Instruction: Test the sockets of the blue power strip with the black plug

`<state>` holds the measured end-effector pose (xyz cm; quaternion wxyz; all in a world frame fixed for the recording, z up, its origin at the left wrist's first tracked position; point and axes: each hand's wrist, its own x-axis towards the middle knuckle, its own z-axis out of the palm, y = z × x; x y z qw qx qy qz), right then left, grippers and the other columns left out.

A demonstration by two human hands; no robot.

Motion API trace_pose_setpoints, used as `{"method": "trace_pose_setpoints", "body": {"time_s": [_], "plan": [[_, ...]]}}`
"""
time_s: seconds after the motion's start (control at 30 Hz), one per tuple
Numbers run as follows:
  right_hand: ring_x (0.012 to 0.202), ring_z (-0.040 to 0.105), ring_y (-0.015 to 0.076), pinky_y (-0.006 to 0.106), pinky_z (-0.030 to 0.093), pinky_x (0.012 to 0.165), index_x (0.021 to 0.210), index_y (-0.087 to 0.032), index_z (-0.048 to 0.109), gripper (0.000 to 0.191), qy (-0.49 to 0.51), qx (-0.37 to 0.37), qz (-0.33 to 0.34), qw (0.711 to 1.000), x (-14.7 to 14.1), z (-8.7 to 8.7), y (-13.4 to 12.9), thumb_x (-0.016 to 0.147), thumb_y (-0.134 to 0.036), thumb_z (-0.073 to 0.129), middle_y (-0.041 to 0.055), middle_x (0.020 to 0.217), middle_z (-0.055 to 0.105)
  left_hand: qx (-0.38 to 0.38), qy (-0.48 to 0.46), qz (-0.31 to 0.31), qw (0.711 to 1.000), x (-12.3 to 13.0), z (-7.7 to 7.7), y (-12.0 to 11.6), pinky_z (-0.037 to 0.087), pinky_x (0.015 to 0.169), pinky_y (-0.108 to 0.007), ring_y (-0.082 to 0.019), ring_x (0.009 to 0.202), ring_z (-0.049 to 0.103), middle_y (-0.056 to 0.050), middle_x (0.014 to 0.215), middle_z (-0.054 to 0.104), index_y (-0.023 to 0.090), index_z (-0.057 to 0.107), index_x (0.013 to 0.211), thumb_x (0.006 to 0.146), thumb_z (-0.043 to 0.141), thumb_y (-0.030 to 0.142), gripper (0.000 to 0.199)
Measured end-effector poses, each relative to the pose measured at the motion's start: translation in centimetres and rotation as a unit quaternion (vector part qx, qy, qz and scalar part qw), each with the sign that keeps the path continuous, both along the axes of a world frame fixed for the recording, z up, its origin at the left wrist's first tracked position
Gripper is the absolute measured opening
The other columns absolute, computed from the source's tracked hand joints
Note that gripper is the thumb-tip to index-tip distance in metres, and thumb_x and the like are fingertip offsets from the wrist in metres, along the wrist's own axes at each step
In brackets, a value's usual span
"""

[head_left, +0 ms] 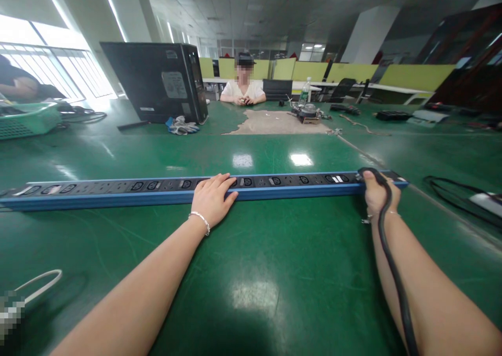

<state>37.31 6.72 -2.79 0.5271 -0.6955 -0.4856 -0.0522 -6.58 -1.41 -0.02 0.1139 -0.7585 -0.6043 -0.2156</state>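
A long blue power strip [259,193] with a black face of many sockets lies across the green table [274,246]. My left hand [214,196] rests on its middle, fingers laid over the sockets and thumb spread along the front edge. At the strip's right end, my right hand [380,194] is closed around the plug end of a thick black cable [386,230]. The thumb presses on top, and the plug is mostly hidden by the hand. Whether it sits in a socket, I cannot tell. From there the cable runs down over my right forearm.
Behind the strip stand a black computer case [157,84], gloves [182,126] and a green basket [29,119]. A person [243,87] sits opposite; another person's arm shows far left. Black cables [451,191] lie at right, a bottle [305,90] farther back.
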Motion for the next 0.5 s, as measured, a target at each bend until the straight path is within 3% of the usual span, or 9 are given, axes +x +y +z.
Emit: {"method": "trace_pose_setpoints", "body": {"time_s": [0.17,0.5], "plan": [[0.096,0.059,0.0269,0.035,0.040,0.089,0.096,-0.014,0.070,0.037,0.039,-0.018,-0.036,0.998,-0.8,1.2,-0.3,0.074,-0.042,0.059,0.0138,0.097,0.069,0.003,0.002,-0.003,1.000,0.0,0.0,0.0,0.034,0.100,-0.040,-0.022,0.121,0.048,-0.001,0.133,0.054,0.028,0.053,0.123,0.089,0.040,0.043,0.039],[0.100,0.059,0.0266,0.035,0.039,0.093,0.099,-0.013,0.070,0.038,0.038,-0.061,-0.028,0.997,-1.1,1.7,-0.4,0.073,-0.039,0.061,0.0141,0.100,0.068,-0.001,-0.006,-0.003,1.000,-0.1,-0.1,0.0,0.034,0.100,-0.040,-0.022,0.122,0.047,-0.001,0.133,0.054,0.028,0.053,0.123,0.089,0.040,0.043,0.039]]}}
